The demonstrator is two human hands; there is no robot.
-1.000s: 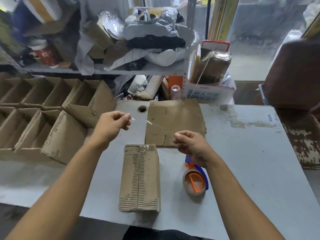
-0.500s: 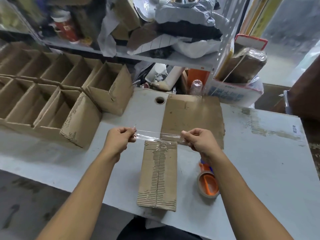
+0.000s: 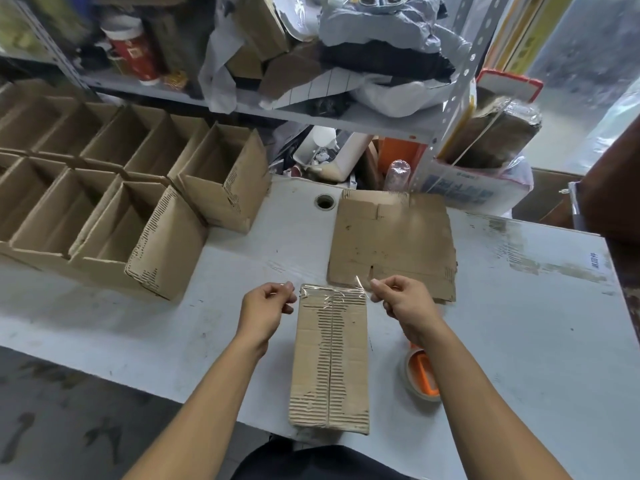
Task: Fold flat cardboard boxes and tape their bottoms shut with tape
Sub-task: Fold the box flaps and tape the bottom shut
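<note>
A small cardboard box point(image 3: 330, 362) stands bottom-up at the table's near edge, its two bottom flaps meeting along a middle seam. A clear tape strip point(image 3: 332, 293) stretches across the box's far end. My left hand point(image 3: 268, 304) pinches the strip's left end beside the box. My right hand point(image 3: 403, 299) pinches its right end, which sticks up slightly. A tape roll with an orange dispenser point(image 3: 420, 375) lies to the right of the box, partly hidden by my right forearm. A flat cardboard blank point(image 3: 391, 244) lies just beyond the box.
Several folded open boxes point(image 3: 166, 237) stand in rows on the left of the grey table point(image 3: 519, 341). A cluttered metal shelf point(image 3: 311, 116) rises behind. A cable hole point(image 3: 323, 201) sits near the table's far edge.
Both hands lowered the stretched tape strip from the air onto the box's far end. The camera view shifted left and downward.
</note>
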